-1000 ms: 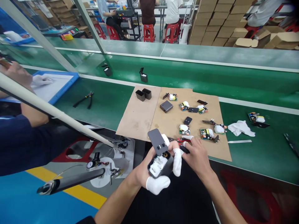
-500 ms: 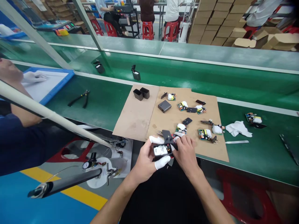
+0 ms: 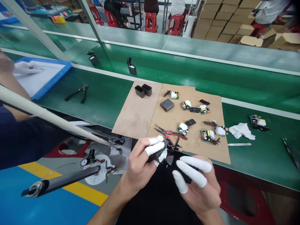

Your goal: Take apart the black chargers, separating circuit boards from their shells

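My left hand (image 3: 140, 161) is closed around a dark charger housing (image 3: 161, 153), held just off the near edge of the cardboard mat (image 3: 138, 115). White finger cots cover the fingertips, and most of the housing is hidden under them. A dark lid piece (image 3: 170, 158) hangs from it. My right hand (image 3: 199, 186) hovers apart, lower right, fingers spread in white cots and holding nothing. Red-handled pliers (image 3: 170, 133) lie on the mat just beyond my left fingers.
On the mat lie several small circuit boards (image 3: 207, 135), a grey charger block (image 3: 167, 104) and two black casings (image 3: 143, 90). Black pliers (image 3: 77, 93) and a white cloth (image 3: 241, 130) rest on the green belt. A co-worker's arm (image 3: 14, 90) and a slanting white tube (image 3: 47, 115) are at left.
My right hand has let go of the charger and drawn back to the lower right with fingers spread. My left hand has curled over the housing, hiding its white inside.
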Available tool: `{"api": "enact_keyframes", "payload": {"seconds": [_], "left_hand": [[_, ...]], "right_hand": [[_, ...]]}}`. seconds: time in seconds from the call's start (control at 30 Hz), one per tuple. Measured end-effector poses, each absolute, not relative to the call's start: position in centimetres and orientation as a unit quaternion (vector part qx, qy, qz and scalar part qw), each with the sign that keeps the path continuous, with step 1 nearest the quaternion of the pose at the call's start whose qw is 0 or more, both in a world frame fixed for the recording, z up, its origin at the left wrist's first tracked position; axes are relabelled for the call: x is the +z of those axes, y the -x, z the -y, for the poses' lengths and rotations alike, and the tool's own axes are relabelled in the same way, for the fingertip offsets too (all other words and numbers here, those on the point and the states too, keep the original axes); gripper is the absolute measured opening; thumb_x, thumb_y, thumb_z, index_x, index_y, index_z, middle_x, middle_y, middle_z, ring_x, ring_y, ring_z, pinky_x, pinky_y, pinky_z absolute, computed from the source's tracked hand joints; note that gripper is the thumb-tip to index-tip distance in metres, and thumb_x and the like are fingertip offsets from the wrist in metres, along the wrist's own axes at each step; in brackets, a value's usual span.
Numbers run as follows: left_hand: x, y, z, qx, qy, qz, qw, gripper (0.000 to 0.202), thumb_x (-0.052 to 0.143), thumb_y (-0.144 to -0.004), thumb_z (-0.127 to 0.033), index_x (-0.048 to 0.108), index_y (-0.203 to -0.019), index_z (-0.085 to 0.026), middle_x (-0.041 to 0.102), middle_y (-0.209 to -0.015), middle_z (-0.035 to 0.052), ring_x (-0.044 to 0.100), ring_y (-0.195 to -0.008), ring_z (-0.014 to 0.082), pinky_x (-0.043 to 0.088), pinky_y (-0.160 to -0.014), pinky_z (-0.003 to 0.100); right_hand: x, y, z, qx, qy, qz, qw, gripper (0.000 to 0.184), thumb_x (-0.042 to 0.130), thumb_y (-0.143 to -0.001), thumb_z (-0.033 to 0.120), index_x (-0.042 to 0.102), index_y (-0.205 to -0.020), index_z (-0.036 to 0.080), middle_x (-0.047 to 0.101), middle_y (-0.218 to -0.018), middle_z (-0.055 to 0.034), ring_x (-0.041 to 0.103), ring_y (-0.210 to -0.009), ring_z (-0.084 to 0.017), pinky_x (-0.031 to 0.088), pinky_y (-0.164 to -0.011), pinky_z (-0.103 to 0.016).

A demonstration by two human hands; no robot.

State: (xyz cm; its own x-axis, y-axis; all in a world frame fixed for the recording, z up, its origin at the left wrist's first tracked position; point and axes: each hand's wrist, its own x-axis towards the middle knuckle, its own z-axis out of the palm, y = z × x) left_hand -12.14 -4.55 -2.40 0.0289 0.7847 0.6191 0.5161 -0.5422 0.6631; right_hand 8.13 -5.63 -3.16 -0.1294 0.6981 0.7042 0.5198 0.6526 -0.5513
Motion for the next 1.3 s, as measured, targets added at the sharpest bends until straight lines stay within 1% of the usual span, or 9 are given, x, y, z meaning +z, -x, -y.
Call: {"api": "enact_keyframes", "payload": {"seconds": [0.1, 0.2, 0.37, 0.47, 0.6, 0.77, 0.97, 1.17, 1.3], "left_hand": [[-2.1, 11.8, 4.7, 0.522, -0.720, -0.444, 0.111, 0.056, 0.075, -0.087, 0.005, 0.069, -0.137, -0.019, 0.073, -0.126, 0.0126, 0.072, -0.124, 0.0268, 0.066, -0.101, 0.040], [-2.0, 11.6, 5.0, 0.533, -0.720, -0.434, 0.101, 0.060, 0.077, -0.085, 0.006, 0.069, -0.139, -0.018, 0.073, -0.127, 0.0134, 0.072, -0.125, 0.0287, 0.067, -0.100, 0.043], [-1.8, 11.0, 5.1, 0.534, -0.714, -0.443, 0.096, 0.056, 0.076, -0.086, 0.006, 0.070, -0.137, -0.017, 0.074, -0.120, 0.0115, 0.074, -0.122, 0.0268, 0.067, -0.097, 0.038], [-1.9, 10.7, 5.2, 0.540, -0.708, -0.445, 0.098, 0.057, 0.076, -0.084, 0.008, 0.072, -0.135, -0.016, 0.075, -0.121, 0.0118, 0.074, -0.122, 0.0273, 0.066, -0.098, 0.038], [-2.3, 10.4, 5.4, 0.556, -0.693, -0.443, 0.118, 0.062, 0.077, -0.083, 0.009, 0.071, -0.138, -0.018, 0.074, -0.124, 0.0118, 0.074, -0.120, 0.0274, 0.065, -0.097, 0.039], [-2.5, 10.1, 5.9, 0.557, -0.678, -0.455, 0.153, 0.057, 0.076, -0.084, 0.007, 0.071, -0.135, -0.017, 0.074, -0.118, 0.0107, 0.074, -0.110, 0.0243, 0.064, -0.092, 0.035], [-2.6, 9.7, 6.0, 0.557, -0.667, -0.467, 0.162, 0.053, 0.075, -0.084, 0.005, 0.072, -0.131, -0.018, 0.073, -0.110, 0.0076, 0.072, -0.099, 0.0201, 0.061, -0.084, 0.030], [-3.0, 9.0, 6.1, 0.564, -0.639, -0.497, 0.166, 0.046, 0.079, -0.084, -0.001, 0.073, -0.127, -0.019, 0.069, -0.099, 0.0029, 0.066, -0.084, 0.0149, 0.055, -0.071, 0.025], [-3.2, 8.8, 6.4, 0.564, -0.629, -0.509, 0.165, 0.039, 0.078, -0.085, -0.003, 0.074, -0.121, -0.018, 0.067, -0.095, 0.0015, 0.063, -0.079, 0.0132, 0.052, -0.067, 0.024]], "right_hand": [[-3.3, -6.9, 6.0, 0.101, 0.399, 0.755, 0.511, 0.061, 0.082, -0.088, 0.012, 0.068, -0.144, 0.031, 0.071, -0.106, -0.0095, 0.070, -0.093, -0.027, 0.064, -0.072, -0.044], [-3.8, -6.0, 6.0, 0.088, 0.416, 0.746, 0.513, 0.059, 0.080, -0.091, 0.015, 0.067, -0.146, 0.032, 0.070, -0.107, -0.0093, 0.071, -0.095, -0.027, 0.065, -0.075, -0.044], [-3.8, -5.7, 5.9, 0.053, 0.398, 0.736, 0.545, 0.052, 0.083, -0.087, 0.007, 0.075, -0.136, 0.021, 0.071, -0.109, -0.0098, 0.071, -0.095, -0.025, 0.062, -0.078, -0.042], [-3.4, -5.8, 5.9, 0.055, 0.400, 0.735, 0.546, 0.046, 0.084, -0.086, 0.005, 0.077, -0.129, 0.020, 0.072, -0.107, -0.0093, 0.071, -0.094, -0.025, 0.060, -0.078, -0.042], [-3.2, -5.9, 5.9, 0.048, 0.418, 0.715, 0.559, 0.042, 0.088, -0.083, 0.006, 0.077, -0.122, 0.017, 0.075, -0.106, -0.0096, 0.070, -0.090, -0.024, 0.058, -0.076, -0.042], [-3.1, -6.2, 6.0, 0.033, 0.427, 0.730, 0.532, 0.038, 0.086, -0.089, 0.017, 0.075, -0.125, 0.017, 0.071, -0.111, -0.0122, 0.067, -0.093, -0.025, 0.058, -0.075, -0.042], [-2.7, -6.6, 6.0, 0.058, 0.423, 0.750, 0.506, 0.037, 0.083, -0.091, 0.015, 0.073, -0.127, 0.018, 0.067, -0.113, -0.0116, 0.067, -0.097, -0.024, 0.062, -0.079, -0.041], [-2.5, -6.3, 5.9, 0.044, 0.450, 0.737, 0.503, 0.035, 0.084, -0.092, 0.022, 0.071, -0.125, 0.018, 0.071, -0.113, -0.0128, 0.068, -0.097, -0.026, 0.059, -0.080, -0.043], [-2.6, -6.2, 5.9, 0.048, 0.442, 0.744, 0.498, 0.034, 0.080, -0.095, 0.022, 0.071, -0.128, 0.018, 0.072, -0.115, -0.0139, 0.069, -0.099, -0.026, 0.059, -0.080, -0.042]]}}
